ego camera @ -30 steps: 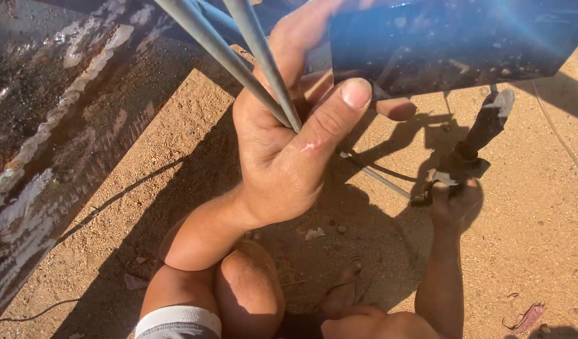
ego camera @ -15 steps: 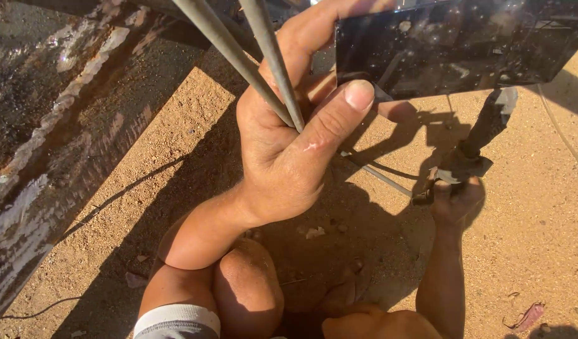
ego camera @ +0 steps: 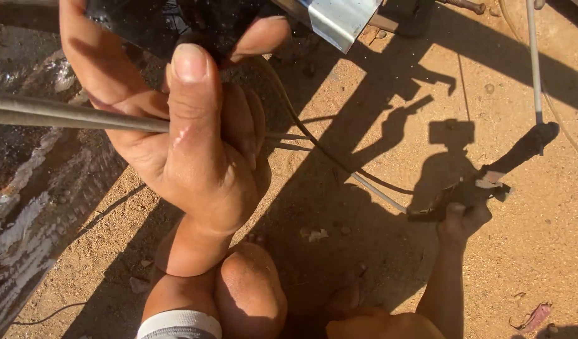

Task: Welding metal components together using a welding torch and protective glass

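Observation:
My left hand (ego camera: 195, 144) is raised close to the camera and closed around thin grey metal rods (ego camera: 63, 113) that run out to the left. Its fingertips also touch a dark glossy plate (ego camera: 151, 25) at the top edge. Lower right, my right hand (ego camera: 465, 216) grips a dark clamp-like holder tool (ego camera: 490, 182) just above the sandy ground. A thin straight rod (ego camera: 534, 63) rises from the holder's tip to the top edge. A cable (ego camera: 339, 166) trails from the tool across the sand toward the upper left.
A bent piece of shiny sheet metal (ego camera: 339, 19) sits at the top centre. A rough, streaked grey surface (ego camera: 32, 201) borders the sand on the left. My bare knee (ego camera: 248, 289) is at the bottom centre. Hard shadows cross the ground.
The rods in my left hand have swung from pointing up-left to lying nearly level toward the left. The dark plate has shifted from upper right to upper left. My right hand keeps its tool.

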